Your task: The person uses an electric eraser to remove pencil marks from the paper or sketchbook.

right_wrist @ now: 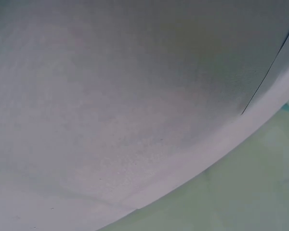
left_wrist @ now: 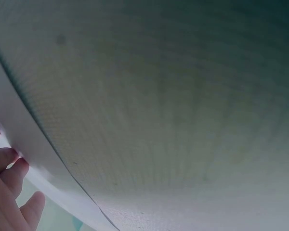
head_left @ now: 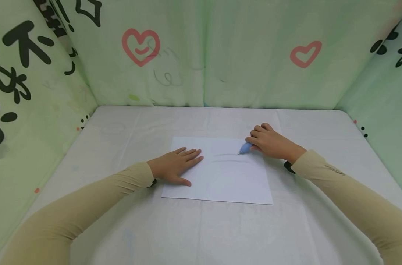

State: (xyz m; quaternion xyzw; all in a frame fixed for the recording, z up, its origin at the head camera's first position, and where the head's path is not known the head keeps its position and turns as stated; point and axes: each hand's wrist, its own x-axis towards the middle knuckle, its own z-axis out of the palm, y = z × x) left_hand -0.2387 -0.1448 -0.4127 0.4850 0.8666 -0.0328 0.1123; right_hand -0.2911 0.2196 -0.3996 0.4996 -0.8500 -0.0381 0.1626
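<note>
A white sheet of paper (head_left: 217, 184) lies on the cloth-covered table. My left hand (head_left: 179, 165) rests on its left part, fingers spread; in the left wrist view the fingers (left_wrist: 12, 178) show against the sheet at the lower left. My right hand (head_left: 270, 141), over the upper right of the sheet, grips a blue correction pen (head_left: 245, 148) with a rounded body, its thin tip pointing down-left at the paper. Two faint, nearly level lines (head_left: 225, 161) run across the sheet left of the tip. A small bit of blue shows at the right wrist view's edge; the right hand is outside that view.
The table (head_left: 201, 232) has a wrinkled white cloth. Green curtains (head_left: 247, 55) with red hearts and black lettering enclose it at the back and both sides. A dark band (head_left: 289, 167) shows at the right wrist, under the beige sleeve.
</note>
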